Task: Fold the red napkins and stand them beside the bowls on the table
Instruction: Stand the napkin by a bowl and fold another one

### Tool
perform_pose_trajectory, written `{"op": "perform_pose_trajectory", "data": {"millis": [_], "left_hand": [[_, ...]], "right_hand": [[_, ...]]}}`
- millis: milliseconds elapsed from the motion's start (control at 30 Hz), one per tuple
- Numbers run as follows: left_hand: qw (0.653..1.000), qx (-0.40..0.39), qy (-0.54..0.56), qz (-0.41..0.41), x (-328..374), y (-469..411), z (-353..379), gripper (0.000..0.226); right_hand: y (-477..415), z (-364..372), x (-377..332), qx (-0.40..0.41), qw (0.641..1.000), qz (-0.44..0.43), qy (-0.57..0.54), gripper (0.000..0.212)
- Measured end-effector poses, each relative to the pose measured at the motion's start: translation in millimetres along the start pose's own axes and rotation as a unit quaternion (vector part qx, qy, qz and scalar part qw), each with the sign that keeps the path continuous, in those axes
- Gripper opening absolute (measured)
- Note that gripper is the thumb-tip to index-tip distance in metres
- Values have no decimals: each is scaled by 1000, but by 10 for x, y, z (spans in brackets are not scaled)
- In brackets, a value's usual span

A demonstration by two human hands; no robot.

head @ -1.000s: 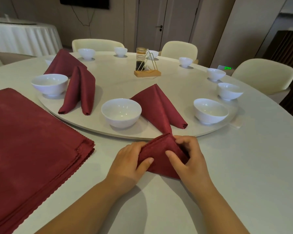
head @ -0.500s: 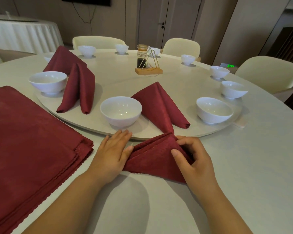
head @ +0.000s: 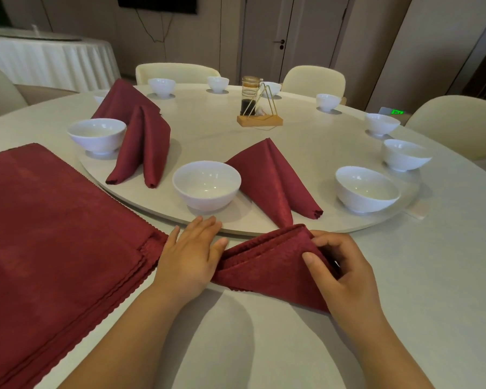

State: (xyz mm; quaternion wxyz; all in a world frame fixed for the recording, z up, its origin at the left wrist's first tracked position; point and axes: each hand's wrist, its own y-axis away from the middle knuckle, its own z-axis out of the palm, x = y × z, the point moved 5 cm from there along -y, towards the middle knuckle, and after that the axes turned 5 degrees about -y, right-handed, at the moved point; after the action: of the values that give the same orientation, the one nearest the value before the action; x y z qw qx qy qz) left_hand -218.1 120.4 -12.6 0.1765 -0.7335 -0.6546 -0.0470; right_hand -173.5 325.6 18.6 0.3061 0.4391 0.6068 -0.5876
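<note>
Three folded napkins (head: 272, 181) stand beside bowls (head: 206, 183). Right hand (head: 340, 265) pinches the current napkin (head: 267, 265); left hand (head: 191, 254) presses flat, fingers straight. Right bowls (head: 366, 189) lack napkins.

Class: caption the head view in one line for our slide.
Left hand flat, right hand pinching a half-folded red napkin before bowls on the turntable.

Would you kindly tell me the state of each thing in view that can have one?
Working napkin, partly folded into a triangle, lying flat on the table.
Left hand, fingers straight, resting flat at the napkin's left corner.
Right hand, fingers curled, pinching the napkin's right side.
Napkin stack, unfolded, flat.
Near bowl, upright, empty.
Middle napkin, folded, standing beside the near bowl.
Right bowl, upright, empty, no napkin beside it.
Door, closed.
</note>
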Motion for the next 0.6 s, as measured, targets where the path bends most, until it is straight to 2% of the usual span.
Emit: {"op": "perform_pose_trajectory", "data": {"millis": [133,200,267,367,433,500,600], "left_hand": [[1000,-14,-14,-13,-99,12,5,82],[999,-12,-26,-27,-132,20,-16,84],[998,14,-39,-44,-161,41,-41,91],[994,93,-2,-56,-197,64,-90,89],[989,144,26,-9,-145,57,-101,73],[985,155,47,68,-15,78,-91,57],[974,110,107,164,204,140,-66,65]], "right_hand": [[-6,-5,-5,-1,1000,-3,2,15],[-4,-4,-10,-2,1000,-5,1,13],[-7,1,-15,-1,1000,-4,-3,12],[-8,-2,-15,1,1000,-4,-17,13],[-2,-15,-11,4,1000,-4,-22,14],[0,-21,-10,5,1000,-3,-22,15],[-4,-17,-15,2,1000,-7,-9,14]]}}
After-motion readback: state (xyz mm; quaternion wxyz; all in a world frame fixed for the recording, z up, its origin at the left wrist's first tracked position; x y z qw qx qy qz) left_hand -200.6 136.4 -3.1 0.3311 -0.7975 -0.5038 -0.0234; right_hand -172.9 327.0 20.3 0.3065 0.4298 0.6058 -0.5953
